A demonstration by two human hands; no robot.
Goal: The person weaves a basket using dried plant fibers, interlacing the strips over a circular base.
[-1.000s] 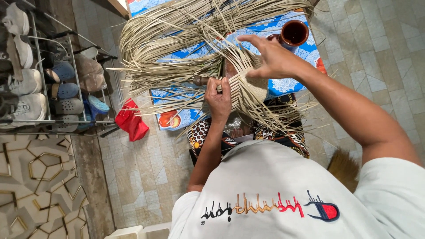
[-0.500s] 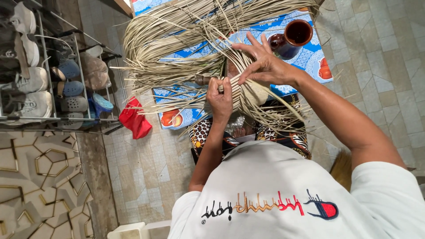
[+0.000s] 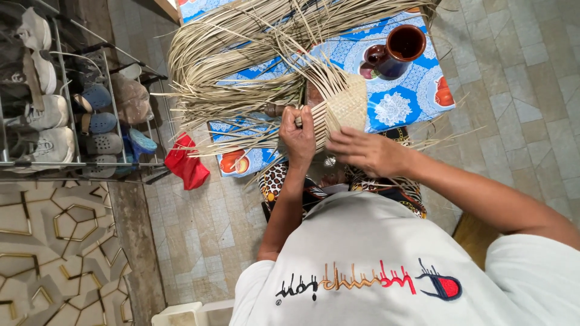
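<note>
My left hand [image 3: 299, 134] is shut on a bunch of pale straw strips at the edge of a small woven straw piece [image 3: 347, 99]. It holds them over the near edge of a table with a blue patterned cloth [image 3: 399, 102]. My right hand [image 3: 368, 152] lies just below the woven piece. Its fingers are spread, point left and touch the lower edge of the weave. Long loose straw strips [image 3: 235, 54] fan out from the weave to the left and across the table.
A brown mug [image 3: 400, 49] stands on the cloth behind the weave. A red cloth [image 3: 187, 166] hangs at the table's left corner. A metal shoe rack [image 3: 72, 108] with several shoes fills the left. The tiled floor [image 3: 519, 78] lies to the right, and a white plastic object [image 3: 181, 314] at the bottom.
My right hand has dropped from above the weave, where it pinched a strip, to the lower edge of the woven piece. My left hand keeps its grip.
</note>
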